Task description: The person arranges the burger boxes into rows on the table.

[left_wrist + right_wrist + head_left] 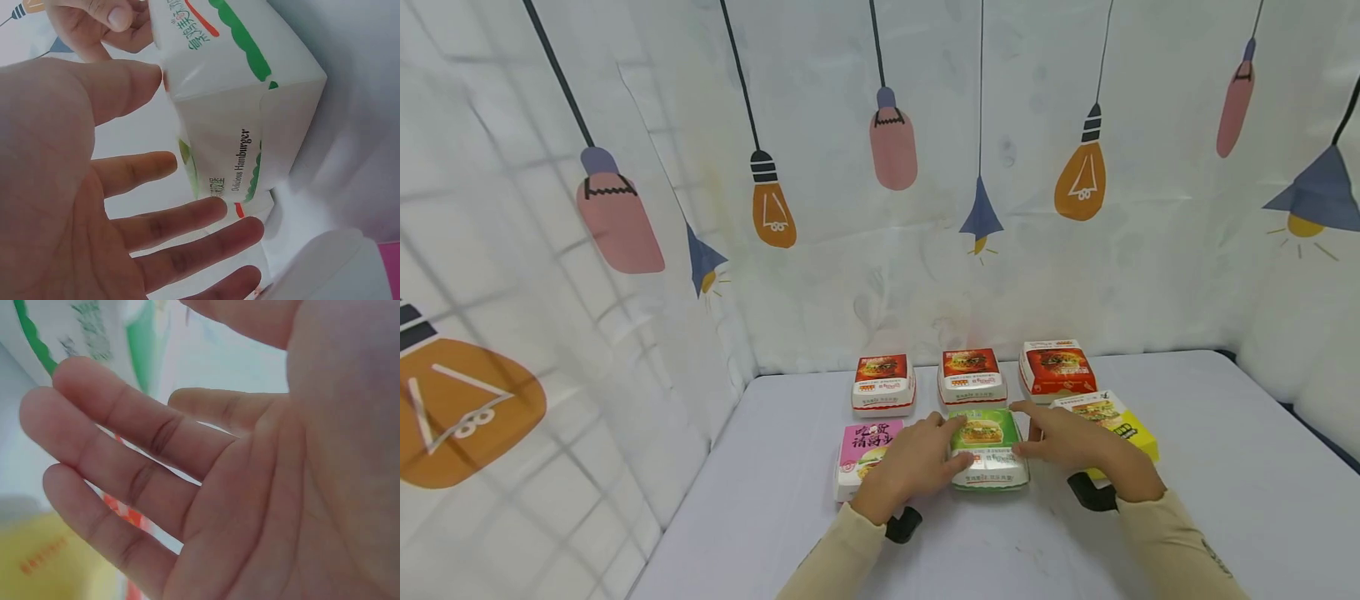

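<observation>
A green-topped hamburger box [987,430] with white sides sits in the middle of the front row. My left hand [922,457] is at its left side, thumb and fingertips right at the box edge. In the left wrist view, that hand's fingers [181,259] are spread and nearly straight beside the white side panel lettered "Delicious Hamburger". On the opposite side is my right hand [1067,437], its thumb and index finger at the right edge. The right wrist view shows its fingers [125,450] extended, only slightly bent, close to the green-and-white box.
A pink-topped box [861,446] stands left of the green one, partly behind my left hand. A yellow box [1123,425] lies at the right under my right hand's side. Behind are red-topped boxes [883,385], [972,375] and a third red box [1057,371] along the wall.
</observation>
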`<act>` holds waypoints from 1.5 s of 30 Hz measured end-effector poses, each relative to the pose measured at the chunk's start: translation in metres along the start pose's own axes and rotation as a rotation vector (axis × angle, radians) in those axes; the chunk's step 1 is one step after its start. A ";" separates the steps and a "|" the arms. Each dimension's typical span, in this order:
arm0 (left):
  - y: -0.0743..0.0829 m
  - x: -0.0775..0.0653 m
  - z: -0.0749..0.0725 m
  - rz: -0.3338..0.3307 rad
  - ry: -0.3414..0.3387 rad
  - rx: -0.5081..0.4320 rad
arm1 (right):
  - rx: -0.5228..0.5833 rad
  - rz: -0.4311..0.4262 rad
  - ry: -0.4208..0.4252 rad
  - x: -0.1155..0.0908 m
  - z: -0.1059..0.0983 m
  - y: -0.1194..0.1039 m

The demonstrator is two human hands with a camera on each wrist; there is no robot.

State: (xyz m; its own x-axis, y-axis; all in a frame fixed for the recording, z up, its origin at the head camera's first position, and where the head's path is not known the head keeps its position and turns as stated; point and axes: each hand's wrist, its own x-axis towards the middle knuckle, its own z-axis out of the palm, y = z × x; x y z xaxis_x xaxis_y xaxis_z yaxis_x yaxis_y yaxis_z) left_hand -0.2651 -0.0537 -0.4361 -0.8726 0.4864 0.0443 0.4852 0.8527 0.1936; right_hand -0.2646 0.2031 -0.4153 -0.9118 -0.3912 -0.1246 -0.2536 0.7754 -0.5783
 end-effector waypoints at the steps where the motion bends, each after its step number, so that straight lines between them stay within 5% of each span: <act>1: 0.001 -0.001 -0.001 0.001 0.009 0.005 | -0.002 -0.006 0.015 -0.001 -0.003 0.002; 8: 0.013 -0.007 -0.006 0.034 0.138 0.009 | 0.024 0.019 0.095 -0.020 -0.038 0.021; 14: 0.040 -0.007 -0.009 0.115 0.242 -0.095 | 0.006 0.070 0.168 -0.038 -0.064 0.050; 23: 0.084 0.020 0.001 0.172 0.332 -0.327 | -0.027 0.191 0.237 -0.051 -0.079 0.089; 28: 0.112 0.038 0.004 0.108 0.280 -0.436 | 0.015 0.216 0.217 -0.050 -0.075 0.100; 36: 0.138 0.055 0.027 -0.036 0.129 -0.427 | 0.048 0.197 0.173 -0.043 -0.065 0.109; 45: 0.145 0.058 0.041 -0.012 0.089 -0.364 | 0.046 0.219 0.143 -0.038 -0.063 0.119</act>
State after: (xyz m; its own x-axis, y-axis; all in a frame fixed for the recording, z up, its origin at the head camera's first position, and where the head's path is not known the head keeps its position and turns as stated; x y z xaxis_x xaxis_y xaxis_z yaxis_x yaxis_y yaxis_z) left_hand -0.2434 0.1063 -0.4461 -0.8872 0.4450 0.1219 0.4373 0.7267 0.5298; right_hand -0.2807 0.3414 -0.4291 -0.9805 -0.1400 -0.1380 -0.0330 0.8094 -0.5864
